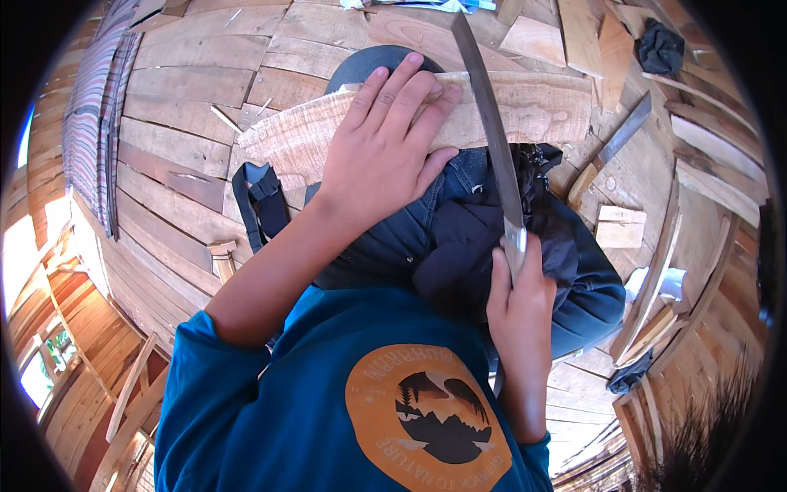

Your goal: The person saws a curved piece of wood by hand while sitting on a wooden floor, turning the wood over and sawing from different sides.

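A pale, rough-sawn wooden board (541,107) with a curved left end lies crosswise over my lap. My left hand (385,135) is laid across it, fingertips at its far edge and thumb by its near edge, holding it. In my right hand (525,299) is the handle of a machete (494,123). Its long, dark blade points away from me and crosses above the board to the right of my left hand. Whether blade and wood touch, I cannot tell. A dark rounded thing (381,59) shows behind the board, partly hidden by my fingers.
Plank flooring (188,90) surrounds me. To the right lie a wooden-handled knife (611,148), a small wood block (620,226) and several offcuts. A black bag (660,47) sits at the far right. Striped cloth (102,107) hangs at the left, and a black strap (258,205) lies nearer.
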A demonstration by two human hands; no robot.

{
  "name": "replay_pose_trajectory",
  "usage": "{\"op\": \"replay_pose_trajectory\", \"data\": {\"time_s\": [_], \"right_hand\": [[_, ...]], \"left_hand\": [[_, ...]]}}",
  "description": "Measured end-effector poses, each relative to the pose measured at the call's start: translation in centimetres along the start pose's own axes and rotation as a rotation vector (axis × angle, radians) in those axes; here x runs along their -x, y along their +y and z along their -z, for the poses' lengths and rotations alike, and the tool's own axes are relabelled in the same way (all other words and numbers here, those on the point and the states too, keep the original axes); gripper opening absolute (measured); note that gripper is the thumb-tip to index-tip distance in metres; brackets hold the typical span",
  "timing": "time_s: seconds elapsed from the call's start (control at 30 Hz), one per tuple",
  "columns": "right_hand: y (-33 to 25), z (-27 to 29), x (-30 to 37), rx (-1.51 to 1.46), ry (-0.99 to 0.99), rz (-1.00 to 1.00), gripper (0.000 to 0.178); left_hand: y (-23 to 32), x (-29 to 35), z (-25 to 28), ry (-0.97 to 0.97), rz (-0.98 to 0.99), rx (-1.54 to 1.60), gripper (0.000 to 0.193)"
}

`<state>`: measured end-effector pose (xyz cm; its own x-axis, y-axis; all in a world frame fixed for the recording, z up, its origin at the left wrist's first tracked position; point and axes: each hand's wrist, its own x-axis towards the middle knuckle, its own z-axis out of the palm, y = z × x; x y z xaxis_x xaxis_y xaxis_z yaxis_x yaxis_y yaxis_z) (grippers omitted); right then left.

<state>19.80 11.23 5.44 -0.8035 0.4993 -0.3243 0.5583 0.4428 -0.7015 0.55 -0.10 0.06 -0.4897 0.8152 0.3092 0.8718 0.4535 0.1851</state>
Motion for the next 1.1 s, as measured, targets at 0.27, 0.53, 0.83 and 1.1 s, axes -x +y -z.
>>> {"op": "replay_pose_trajectory", "data": {"time_s": [0.27, 0.53, 0.83, 1.1], "right_hand": [[-0.2, -1.3, -3.6, 0.047, 0.061, 0.177, 0.018], [-0.5, -1.5, -4.2, 0.049, 0.085, 0.164, 0.023], [-0.1, -1.3, -2.0, 0.037, 0.091, 0.105, 0.023], [0.9, -0.4, 1.0, 0.064, 0.082, 0.105, 0.024]], "left_hand": [[-0.2, 0.3, -0.1, -0.019, 0.035, -0.009, 0.055], [-0.2, -0.2, -0.3, 0.002, 0.027, -0.021, 0.052], [0.0, -0.2, -0.3, 0.007, 0.019, -0.043, 0.052], [0.1, -0.3, 0.1, -0.001, 0.018, 0.012, 0.052]]}}
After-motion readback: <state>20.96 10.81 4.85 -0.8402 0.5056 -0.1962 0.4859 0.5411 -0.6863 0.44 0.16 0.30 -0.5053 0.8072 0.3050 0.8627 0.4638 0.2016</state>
